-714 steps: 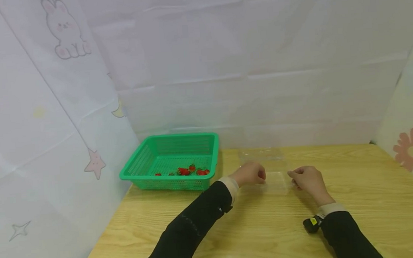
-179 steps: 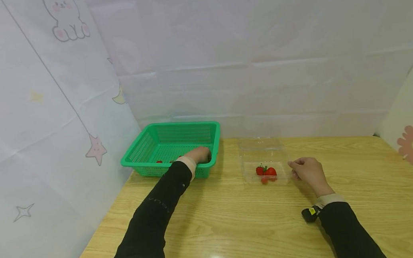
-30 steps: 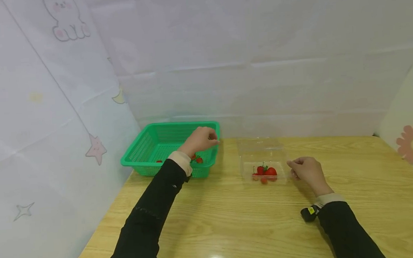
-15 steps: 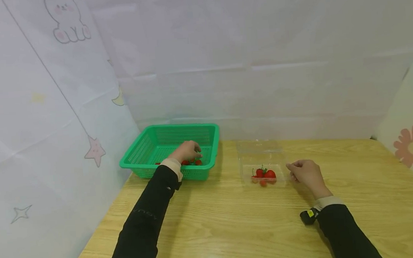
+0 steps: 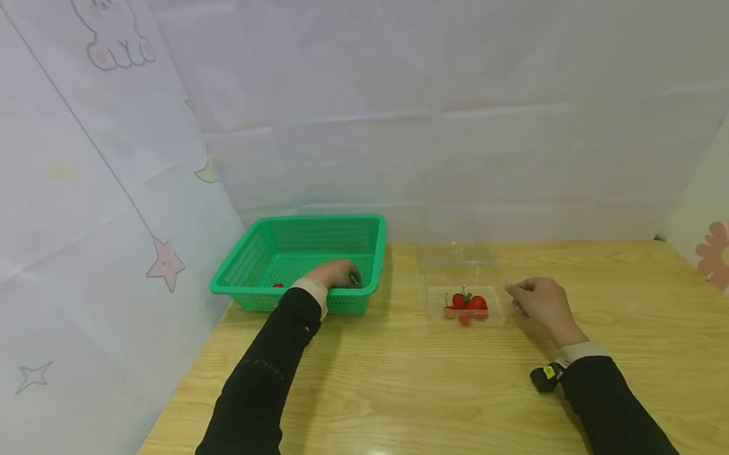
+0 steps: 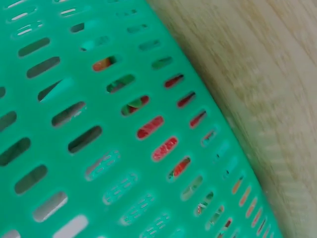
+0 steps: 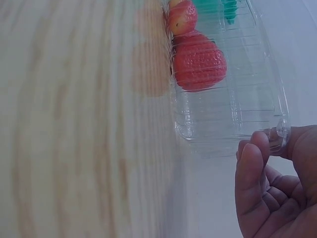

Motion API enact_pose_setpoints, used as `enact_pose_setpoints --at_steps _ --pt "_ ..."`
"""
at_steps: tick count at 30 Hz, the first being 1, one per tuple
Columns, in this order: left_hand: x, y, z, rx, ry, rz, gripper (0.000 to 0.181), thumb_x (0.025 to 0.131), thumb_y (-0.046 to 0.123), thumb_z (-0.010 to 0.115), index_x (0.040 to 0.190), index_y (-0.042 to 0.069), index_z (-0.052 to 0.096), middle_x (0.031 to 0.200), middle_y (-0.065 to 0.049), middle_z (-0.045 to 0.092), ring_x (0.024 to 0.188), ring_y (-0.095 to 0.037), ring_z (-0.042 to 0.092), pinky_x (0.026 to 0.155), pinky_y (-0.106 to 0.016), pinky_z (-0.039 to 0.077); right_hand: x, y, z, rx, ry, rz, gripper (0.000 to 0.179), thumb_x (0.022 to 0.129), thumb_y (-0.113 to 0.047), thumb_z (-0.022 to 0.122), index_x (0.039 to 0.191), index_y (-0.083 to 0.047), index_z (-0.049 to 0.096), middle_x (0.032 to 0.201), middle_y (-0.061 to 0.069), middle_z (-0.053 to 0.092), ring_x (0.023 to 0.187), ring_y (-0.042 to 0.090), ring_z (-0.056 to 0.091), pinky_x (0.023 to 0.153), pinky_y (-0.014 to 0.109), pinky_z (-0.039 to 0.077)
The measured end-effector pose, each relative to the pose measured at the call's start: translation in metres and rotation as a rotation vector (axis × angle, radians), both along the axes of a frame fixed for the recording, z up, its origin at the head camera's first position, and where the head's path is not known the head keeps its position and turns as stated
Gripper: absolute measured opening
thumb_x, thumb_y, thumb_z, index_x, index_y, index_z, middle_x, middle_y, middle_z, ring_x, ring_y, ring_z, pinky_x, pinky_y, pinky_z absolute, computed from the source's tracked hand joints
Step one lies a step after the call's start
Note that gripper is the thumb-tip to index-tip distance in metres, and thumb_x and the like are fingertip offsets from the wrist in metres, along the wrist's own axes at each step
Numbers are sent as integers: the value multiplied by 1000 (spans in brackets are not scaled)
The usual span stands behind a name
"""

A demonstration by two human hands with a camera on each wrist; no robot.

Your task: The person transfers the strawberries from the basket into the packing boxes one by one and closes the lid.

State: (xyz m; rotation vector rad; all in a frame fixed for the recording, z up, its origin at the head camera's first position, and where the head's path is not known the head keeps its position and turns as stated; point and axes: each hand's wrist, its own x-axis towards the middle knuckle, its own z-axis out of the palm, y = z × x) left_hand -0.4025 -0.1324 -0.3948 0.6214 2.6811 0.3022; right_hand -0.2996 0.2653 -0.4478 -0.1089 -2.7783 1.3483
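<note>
My left hand [image 5: 337, 273] reaches over the near rim of a green perforated plastic basket [image 5: 382, 251], fingers pointing down inside. Its fingertips are hidden, and whether they hold a fruit does not show. Through the slots of the basket wall [image 6: 114, 144], the left wrist view shows bits of red and green fruit. My right hand [image 5: 544, 308] pinches the right edge of a clear plastic box [image 7: 252, 109] between thumb and fingers. Inside the box lie a large strawberry [image 7: 199, 62], a yellow-red cherry [image 7: 182, 17] and another red strawberry [image 5: 458, 300]. The box's clear lid [image 5: 458, 253] is folded back.
A red fruit [image 5: 277, 286] shows at the basket's left side. Basket and box stand apart on a wooden table [image 5: 414, 393], basket left, box right. A pale printed sheet [image 5: 344, 116] hangs behind and at both sides.
Over the last second my left hand has moved left and down into the basket. A stemmed cherry now in the box was not there six seconds ago. The right hand stays put.
</note>
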Motion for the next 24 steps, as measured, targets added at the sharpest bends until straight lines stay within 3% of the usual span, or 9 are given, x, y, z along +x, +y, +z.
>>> enact_pose_setpoints --at_steps 9,16,24 --pt "-5 -2 -6 -34 -53 13 27 101 16 55 126 11 66 134 -8 57 126 -28 49 100 -39 44 1 0 1 -5 -14 2 45 101 -32 53 110 10 63 74 9 67 66 23 64 59 33 52" --pt "-6 -1 -9 -44 -19 21 24 99 14 59 121 11 69 126 -7 62 119 -26 55 94 -38 49 2 0 1 -23 -26 3 46 101 -34 53 110 11 63 74 11 67 67 23 64 59 33 52" --pt "-7 -2 -5 53 54 12 26 97 13 62 121 9 68 121 -7 63 114 -25 58 90 -36 50 1 0 2 -14 -8 -1 43 101 -30 53 109 11 64 74 11 67 65 22 64 58 33 53"
